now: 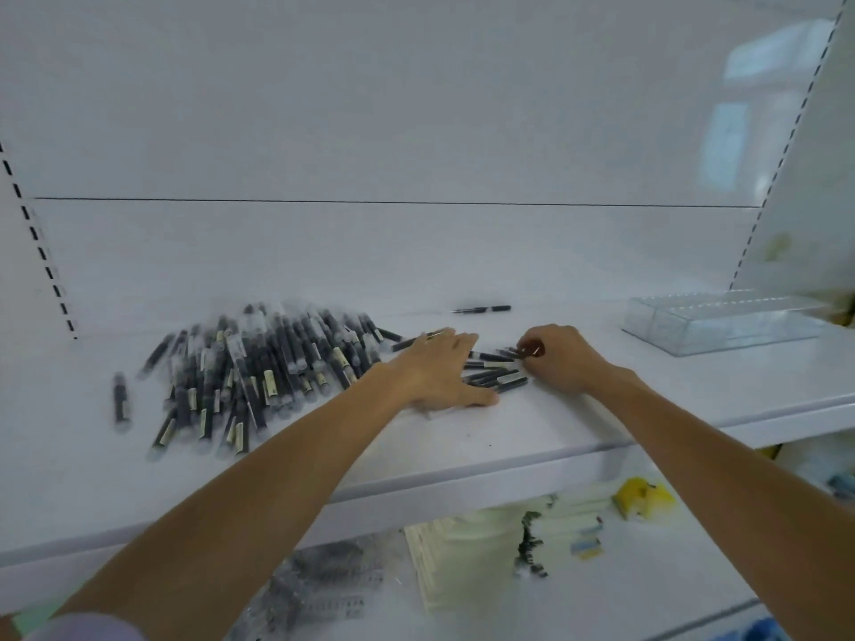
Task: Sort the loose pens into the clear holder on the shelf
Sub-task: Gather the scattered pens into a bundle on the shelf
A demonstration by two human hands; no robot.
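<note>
- Lying heaped on the left half of the shelf (509, 432), a big pile (250, 372) of dark pens is being touched by neither hand.
- A small bunch (495, 374) of pens, just right of the pile, is being pressed down by the left hand (439, 367), with its fingers held straight and flat and its thumb spread wide.
- The right ends of the bunch are being pinched by the right hand (562, 358), with its fingers curled in; the exact grip is being hidden by blur.
- The clear holder (721, 323) is being kept at the right end of the shelf, well apart from both hands.
- A lone pen (481, 309) is lying near the back wall, beyond the hands.
- A stray pen (120, 397) is lying alone, left of the pile.
- Pale packets (467, 548) and a yellow item (643, 499) are being stored on the lower shelf (647, 585).
</note>
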